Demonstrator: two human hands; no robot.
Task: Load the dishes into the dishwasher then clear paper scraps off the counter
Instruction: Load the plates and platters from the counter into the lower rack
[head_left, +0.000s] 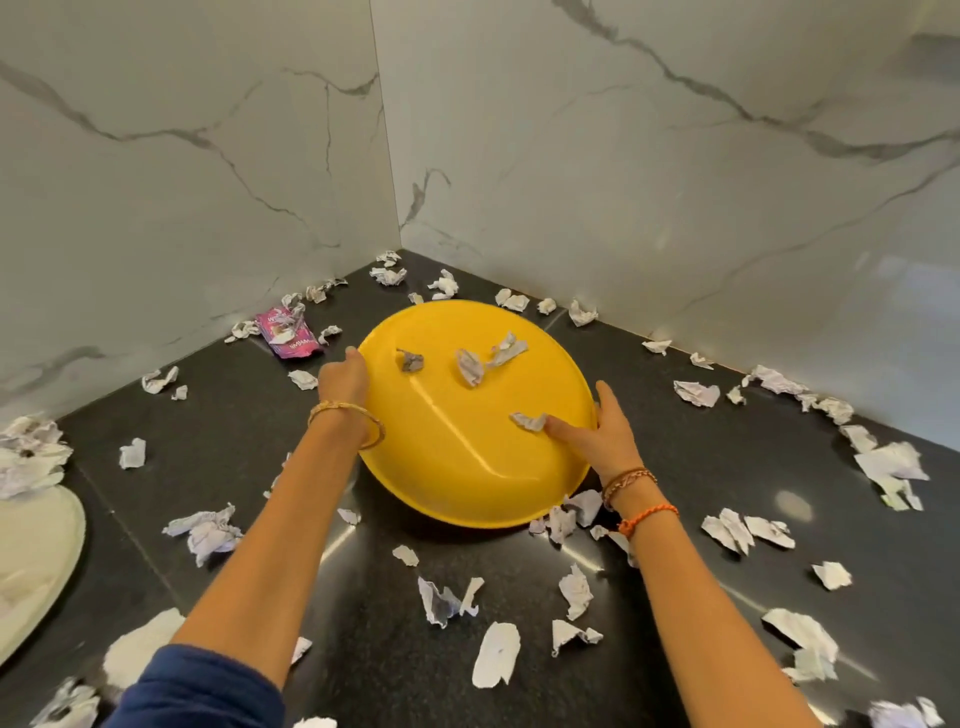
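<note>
In the head view we have the yellow plate (467, 447) between our two hands, lifted and tilted above the black counter (727, 493) near its back corner, where the two marble walls meet. Our left hand (343, 376) grips the plate's left rim with curled fingers; our right hand (605, 434) holds the right rim, thumb lying across the upper face, touching one paper scrap (529, 421). The plate is round, so no long axis matters; what counts is the tilt, with the near edge lower and toward us, casting a shadow on the counter beneath. Both hands sit equally on it, one on either side. The plate looks smooth, glossy plastic, and three more crumpled scraps (470, 366) rest on its far half. We judge they may slide off as we carry it. More scraps litter the counter on all sides, and a pink wrapper (288, 335) lies by the left wall.
</note>
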